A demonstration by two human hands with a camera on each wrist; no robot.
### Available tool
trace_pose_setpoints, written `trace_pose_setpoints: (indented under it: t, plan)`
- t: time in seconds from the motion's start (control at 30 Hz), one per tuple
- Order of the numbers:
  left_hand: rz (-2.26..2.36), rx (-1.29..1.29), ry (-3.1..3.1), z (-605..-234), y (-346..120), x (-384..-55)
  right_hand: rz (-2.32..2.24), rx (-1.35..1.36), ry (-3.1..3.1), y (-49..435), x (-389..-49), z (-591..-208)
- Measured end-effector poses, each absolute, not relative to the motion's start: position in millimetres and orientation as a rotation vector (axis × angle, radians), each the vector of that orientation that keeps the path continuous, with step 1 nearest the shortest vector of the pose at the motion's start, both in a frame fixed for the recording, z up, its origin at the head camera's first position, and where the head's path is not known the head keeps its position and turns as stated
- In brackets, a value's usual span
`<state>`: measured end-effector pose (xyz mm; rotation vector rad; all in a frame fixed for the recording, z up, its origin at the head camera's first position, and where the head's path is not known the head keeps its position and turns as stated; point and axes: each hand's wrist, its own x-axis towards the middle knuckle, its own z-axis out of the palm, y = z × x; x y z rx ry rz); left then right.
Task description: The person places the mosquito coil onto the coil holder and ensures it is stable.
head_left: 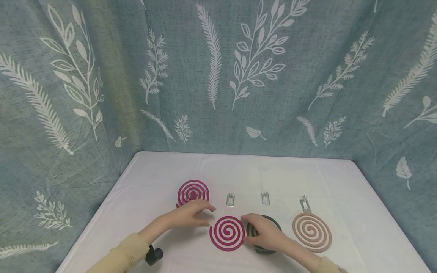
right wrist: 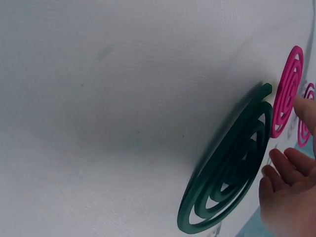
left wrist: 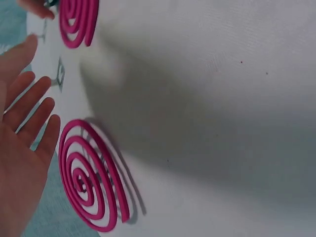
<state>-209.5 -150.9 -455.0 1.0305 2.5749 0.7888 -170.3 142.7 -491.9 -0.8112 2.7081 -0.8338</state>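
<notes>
My left hand point(head_left: 191, 213) is held over the table with fingers extended, just in front of a magenta mosquito coil point(head_left: 193, 195). That coil casts a shadow under itself in the left wrist view. In the middle lies a second magenta coil point(head_left: 228, 231). My right hand point(head_left: 264, 231) hovers over a dark green coil point(right wrist: 222, 153), which looks like two stacked layers, and hides part of it in the head view. Its thumb and fingertips are at the right edge of the middle magenta coil; both hands look loose, with nothing gripped.
Two small metal coil stands point(head_left: 227, 201) stand behind the middle coils. Another stand point(head_left: 304, 206) has its tab raised, right behind a tan coil point(head_left: 310, 229). A white cloth point(head_left: 164, 167) covers the table, and a leaf-patterned curtain point(head_left: 191, 83) hangs around it.
</notes>
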Motion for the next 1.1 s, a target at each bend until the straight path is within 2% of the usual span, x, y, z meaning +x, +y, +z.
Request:
trace_pose_setpoints:
  t: [0.37,0.63,1.1]
  plan:
    - [0.57,1.166,2.527,-470,-138,-215,-0.635,-0.865,2.747,140,-173,-488]
    - [0.583,1.16,2.51,-476,-135,-217,-0.527,-0.947,2.798,139,-174,-487]
    - [0.74,1.12,2.486,-485,-135,-214,-0.575,-0.915,2.787,138,-176,-493]
